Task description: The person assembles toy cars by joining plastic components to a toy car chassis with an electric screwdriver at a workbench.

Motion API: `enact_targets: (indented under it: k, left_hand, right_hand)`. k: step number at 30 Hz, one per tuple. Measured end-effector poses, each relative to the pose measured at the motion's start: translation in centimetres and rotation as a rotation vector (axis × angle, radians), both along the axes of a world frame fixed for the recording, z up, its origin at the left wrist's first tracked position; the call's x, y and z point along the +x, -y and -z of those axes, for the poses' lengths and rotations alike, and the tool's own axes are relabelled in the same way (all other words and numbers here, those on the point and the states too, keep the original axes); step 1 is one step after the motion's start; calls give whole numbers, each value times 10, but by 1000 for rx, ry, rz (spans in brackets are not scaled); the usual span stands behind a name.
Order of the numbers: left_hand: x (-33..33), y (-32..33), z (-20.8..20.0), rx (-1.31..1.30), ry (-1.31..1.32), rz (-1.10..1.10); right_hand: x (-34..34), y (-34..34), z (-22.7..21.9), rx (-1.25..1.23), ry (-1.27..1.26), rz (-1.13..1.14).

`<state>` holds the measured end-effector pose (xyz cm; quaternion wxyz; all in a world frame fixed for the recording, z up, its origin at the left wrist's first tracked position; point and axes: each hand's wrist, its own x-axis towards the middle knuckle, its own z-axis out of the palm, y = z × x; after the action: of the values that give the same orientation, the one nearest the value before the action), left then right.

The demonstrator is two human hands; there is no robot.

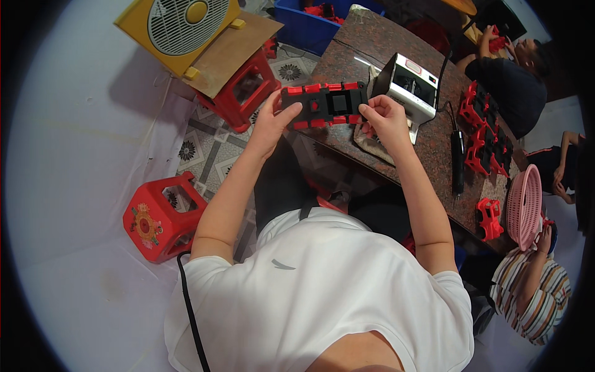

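Between my two hands is a flat black-and-red toy car chassis [324, 106], held up level in front of the table's near edge. Its black plate faces up, with a square black part toward the right and a small red piece near the middle; red parts line both long sides. My left hand [273, 119] grips the left end, thumb on top. At the right end, my right hand [387, 121] pinches the corner between thumb and fingers. Just beyond my right hand stands a white-and-black machine [409, 87] on the table.
On the speckled table [372, 37] lie a black electric screwdriver [457, 158], several red-and-black car bodies [480, 133], a red piece [490, 218] and a pink basket [524, 208]. Left are a yellow fan [186, 25] and a red stool [164, 217]. Other people sit to the right.
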<state>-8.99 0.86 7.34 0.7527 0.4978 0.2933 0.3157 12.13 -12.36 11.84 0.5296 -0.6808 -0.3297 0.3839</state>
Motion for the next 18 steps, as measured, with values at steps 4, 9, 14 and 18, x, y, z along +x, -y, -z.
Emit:
enact_targets:
  k: [4, 9, 14, 18]
  left_hand:
    - [3, 1, -1, 42, 53, -15]
    - [-4, -5, 3, 46, 64, -11]
    - [-18, -19, -4, 62, -8, 85]
    - [-19, -41, -10, 158, -38, 220]
  right_hand:
    - [-1, 1, -1, -27, 6, 14]
    - [-2, 2, -5, -37, 492, -25]
    - [3, -10, -8, 134, 342, -34]
    - [0, -11, -6, -54, 297, -275]
